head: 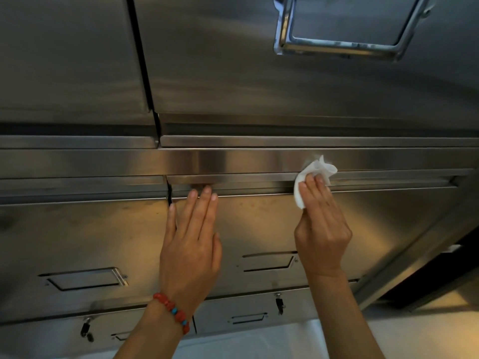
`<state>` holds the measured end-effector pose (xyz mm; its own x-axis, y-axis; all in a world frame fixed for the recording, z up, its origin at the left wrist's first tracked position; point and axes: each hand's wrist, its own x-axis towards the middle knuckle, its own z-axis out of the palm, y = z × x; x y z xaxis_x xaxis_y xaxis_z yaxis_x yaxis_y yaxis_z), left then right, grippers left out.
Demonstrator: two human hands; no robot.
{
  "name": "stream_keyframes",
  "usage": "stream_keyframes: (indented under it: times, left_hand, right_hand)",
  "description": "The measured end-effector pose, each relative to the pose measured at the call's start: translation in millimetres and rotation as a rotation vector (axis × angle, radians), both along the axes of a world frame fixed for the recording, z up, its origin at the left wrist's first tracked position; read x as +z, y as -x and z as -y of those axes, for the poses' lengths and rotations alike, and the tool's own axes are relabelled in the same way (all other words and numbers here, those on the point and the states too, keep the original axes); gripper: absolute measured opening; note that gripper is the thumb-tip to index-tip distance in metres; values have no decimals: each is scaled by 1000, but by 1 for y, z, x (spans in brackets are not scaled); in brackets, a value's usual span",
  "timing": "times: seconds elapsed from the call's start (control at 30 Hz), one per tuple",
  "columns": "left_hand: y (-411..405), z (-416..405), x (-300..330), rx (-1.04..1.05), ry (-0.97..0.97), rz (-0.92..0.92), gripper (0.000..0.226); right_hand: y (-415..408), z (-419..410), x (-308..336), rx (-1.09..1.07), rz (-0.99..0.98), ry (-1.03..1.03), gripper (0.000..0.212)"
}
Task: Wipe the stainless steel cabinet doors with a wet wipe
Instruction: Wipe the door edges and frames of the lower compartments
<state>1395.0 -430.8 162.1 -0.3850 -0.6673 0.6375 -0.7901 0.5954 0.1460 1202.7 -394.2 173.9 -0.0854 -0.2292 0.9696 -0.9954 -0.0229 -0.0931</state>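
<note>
A stainless steel cabinet fills the view. My right hand (321, 224) presses a crumpled white wet wipe (315, 174) with straight fingers against the top edge of the lower right door (375, 218). The wipe sticks out above and to the left of the fingertips. My left hand (191, 239) lies flat on the same door near its left edge, fingers straight, fingertips at the door's top lip. A red bead bracelet (172, 310) sits on the left wrist.
Above is an upper door (233, 73) with a chrome recessed handle (347, 24). A lower left door (77, 234) has its own recessed handle (85, 278). Bottom drawers carry small key locks (279, 304). A pale floor shows at the bottom right.
</note>
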Motion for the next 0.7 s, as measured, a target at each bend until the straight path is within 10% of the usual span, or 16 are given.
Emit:
stream_keyframes:
  times: [0.7]
  left_hand:
    - [1, -1, -1, 2, -1, -11, 54]
  right_hand:
    - [-20, 6, -1, 92, -43, -51, 29]
